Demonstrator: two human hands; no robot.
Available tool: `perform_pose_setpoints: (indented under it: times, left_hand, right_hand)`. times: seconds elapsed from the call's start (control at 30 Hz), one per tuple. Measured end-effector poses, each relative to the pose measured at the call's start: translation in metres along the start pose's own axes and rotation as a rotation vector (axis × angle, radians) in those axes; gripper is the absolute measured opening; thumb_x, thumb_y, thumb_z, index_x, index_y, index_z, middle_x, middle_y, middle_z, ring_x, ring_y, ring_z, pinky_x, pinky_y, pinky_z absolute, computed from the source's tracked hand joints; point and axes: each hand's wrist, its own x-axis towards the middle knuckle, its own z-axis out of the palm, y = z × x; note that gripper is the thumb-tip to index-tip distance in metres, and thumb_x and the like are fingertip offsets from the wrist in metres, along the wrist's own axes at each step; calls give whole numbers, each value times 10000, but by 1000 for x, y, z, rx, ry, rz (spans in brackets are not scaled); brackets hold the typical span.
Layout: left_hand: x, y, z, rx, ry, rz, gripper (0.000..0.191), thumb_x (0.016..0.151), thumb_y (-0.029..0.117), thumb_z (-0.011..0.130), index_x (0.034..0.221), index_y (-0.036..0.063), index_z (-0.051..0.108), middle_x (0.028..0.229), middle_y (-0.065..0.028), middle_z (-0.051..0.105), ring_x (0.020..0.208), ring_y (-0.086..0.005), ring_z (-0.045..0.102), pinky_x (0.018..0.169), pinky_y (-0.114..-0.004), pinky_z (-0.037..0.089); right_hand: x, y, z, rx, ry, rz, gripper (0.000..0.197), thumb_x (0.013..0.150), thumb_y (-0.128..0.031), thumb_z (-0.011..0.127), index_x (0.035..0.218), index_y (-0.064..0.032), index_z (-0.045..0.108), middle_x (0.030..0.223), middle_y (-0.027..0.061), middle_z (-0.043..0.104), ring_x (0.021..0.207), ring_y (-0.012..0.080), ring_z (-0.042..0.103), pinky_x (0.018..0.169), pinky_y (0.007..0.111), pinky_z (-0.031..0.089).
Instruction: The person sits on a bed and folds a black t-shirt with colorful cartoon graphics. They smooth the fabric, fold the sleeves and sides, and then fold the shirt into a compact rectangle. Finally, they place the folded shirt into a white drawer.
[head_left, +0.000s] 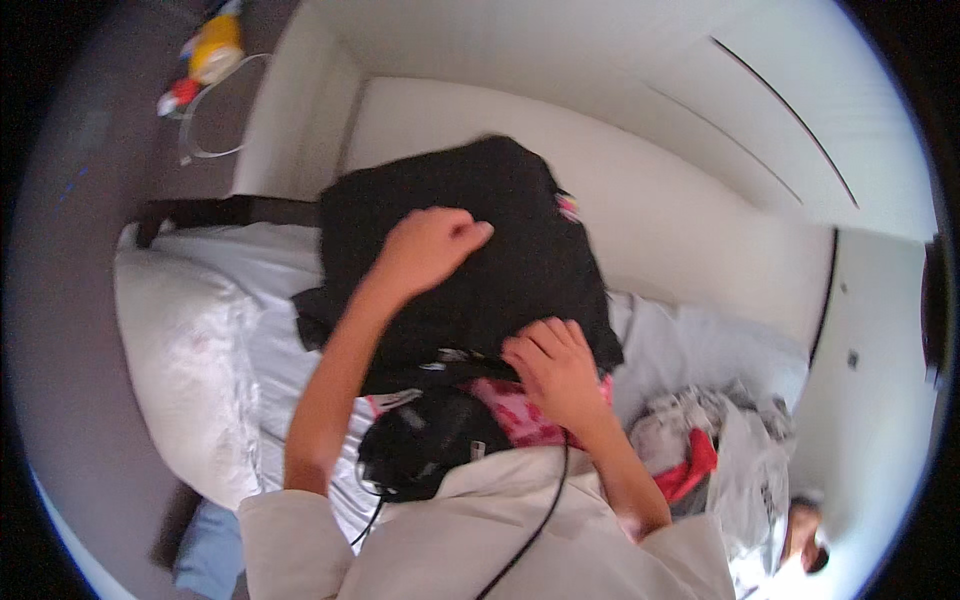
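Note:
A black fabric garment (480, 285) lies spread in front of me on the bed, with a small patch of bright colour on its right edge. Over its middle is my left hand (436, 244), fingers curled and thumb pointing right; its underside is hidden, so a grip on the cloth cannot be made out. My right hand (551, 367) rests at the near right part of the garment, fingers bent over the cloth, their tips blurred against it. Pink patterned cloth (517, 412) shows below that hand. Close to my body sits a shiny black item (431, 442), possibly a bag.
A white pillow (187, 360) lies at the left on a white sheet (285, 375). A pale padded panel (585, 172) borders the far side. At right are a plastic bag (750, 472) and red cloth (690, 465). A white cable (187, 127) lies at upper left; a black cord (536, 532) crosses my shirt.

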Motion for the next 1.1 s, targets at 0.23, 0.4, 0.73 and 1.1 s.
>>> perform_pose_setpoints:
  times: [0.23,0.4,0.73,1.1]
  left_hand:
    - [-144,-104,-7,-6,557,-488,334,955,400,648,898,71,655,773,-155,676,765,-367,680,678,-483,516]
    - [-202,-197,38,162,703,-522,390,956,397,663,1063,27,603,970,-147,675,827,-332,650,703,-443,514]
    - [-213,-196,64,-1038,633,-755,220,912,417,701,935,202,659,827,80,602,711,-64,479,655,-239,351]
    - [-247,-216,44,-1937,717,-331,281,1009,270,585,1239,112,622,1232,-45,670,1104,-224,653,1029,-424,499]
  right_hand:
    - [37,-17,-12,0,-144,43,99,854,-179,734,883,-92,696,892,58,625,888,268,600,771,401,454]
    - [80,-42,25,45,-190,-292,159,888,-235,694,967,-99,675,943,64,601,953,267,591,828,414,472]
    - [91,-111,121,-159,-444,-603,245,829,-275,712,991,-92,690,961,55,611,971,216,587,828,373,448]
    - [86,-118,123,25,-547,-722,121,811,-146,638,761,-103,740,885,63,673,908,241,650,848,408,456]
